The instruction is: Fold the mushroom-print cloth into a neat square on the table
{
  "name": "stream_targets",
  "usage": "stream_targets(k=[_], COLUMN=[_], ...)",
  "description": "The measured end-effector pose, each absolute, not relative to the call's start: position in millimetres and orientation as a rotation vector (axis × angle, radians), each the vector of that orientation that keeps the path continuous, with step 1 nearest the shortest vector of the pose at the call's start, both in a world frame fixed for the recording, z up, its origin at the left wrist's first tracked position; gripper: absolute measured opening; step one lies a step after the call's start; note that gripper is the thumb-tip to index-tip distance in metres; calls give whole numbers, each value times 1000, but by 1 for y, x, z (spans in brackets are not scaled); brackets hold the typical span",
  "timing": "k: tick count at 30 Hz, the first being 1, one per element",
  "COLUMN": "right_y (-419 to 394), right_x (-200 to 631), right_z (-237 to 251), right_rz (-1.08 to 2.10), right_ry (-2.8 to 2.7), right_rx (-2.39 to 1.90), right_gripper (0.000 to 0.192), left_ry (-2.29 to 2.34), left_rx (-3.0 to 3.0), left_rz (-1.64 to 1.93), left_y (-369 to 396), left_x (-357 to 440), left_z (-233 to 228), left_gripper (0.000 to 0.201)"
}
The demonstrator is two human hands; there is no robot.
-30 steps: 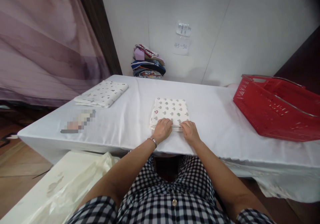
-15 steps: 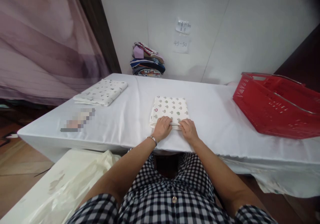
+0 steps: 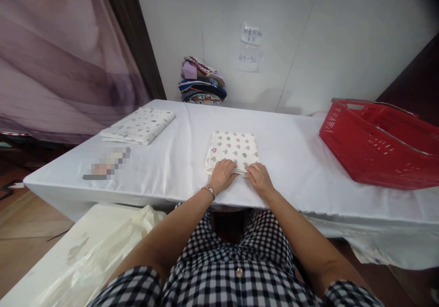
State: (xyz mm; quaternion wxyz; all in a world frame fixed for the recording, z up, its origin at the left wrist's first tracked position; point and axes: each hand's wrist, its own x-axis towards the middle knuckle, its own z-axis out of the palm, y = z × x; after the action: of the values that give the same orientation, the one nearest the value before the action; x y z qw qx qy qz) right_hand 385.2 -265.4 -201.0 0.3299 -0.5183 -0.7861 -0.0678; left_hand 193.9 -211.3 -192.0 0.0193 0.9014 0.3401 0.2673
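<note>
A folded white cloth (image 3: pixel 235 147) with a grey, green and red mushroom-like print lies flat on the white-covered table (image 3: pixel 284 151) in front of me. My left hand (image 3: pixel 222 175), with a bracelet at the wrist, grips the near edge of the cloth left of its middle. At the same edge, near the right corner, my right hand (image 3: pixel 259 177) pinches the layers between thumb and fingers. The thumbs are partly tucked under or behind the fabric. The cloth's far half is uncovered.
A second folded white cloth (image 3: pixel 140 126) with small dark prints lies at the table's left, a pixelated flat object (image 3: pixel 107 164) before it. To the right stands a red basket (image 3: pixel 373 147). Folded fabrics (image 3: pixel 202 83) are piled by the wall. A plastic-covered white surface (image 3: pixel 99 247) is at lower left.
Both hands stay at the near edge of the cloth, with only slight finger movement there. The cloth and everything around it look the same.
</note>
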Motion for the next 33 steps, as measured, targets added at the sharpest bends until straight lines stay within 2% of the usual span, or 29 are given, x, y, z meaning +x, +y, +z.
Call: stream_targets(k=[7,16,23,33], right_y=[-266,-264,-266,-262], right_x=[386,381,382,383], right_z=[-203,-205,-203,-208], right_rz=[-158,-242,-229,-212], right_ry=[-2033,-2036,-2037,-2008], right_rx=[-1366,-1387,-1365,-1375], right_gripper=[18,20,21,21], left_ry=[995,1091,914,1075], left_rx=[2749,2698,2754,2815], left_rz=[874,932,911,803], left_y=[-209,-210,-203,-197], left_x=[189,194,171,137], left_z=[-190,-192,-189,-182], left_gripper=[25,12,19,19])
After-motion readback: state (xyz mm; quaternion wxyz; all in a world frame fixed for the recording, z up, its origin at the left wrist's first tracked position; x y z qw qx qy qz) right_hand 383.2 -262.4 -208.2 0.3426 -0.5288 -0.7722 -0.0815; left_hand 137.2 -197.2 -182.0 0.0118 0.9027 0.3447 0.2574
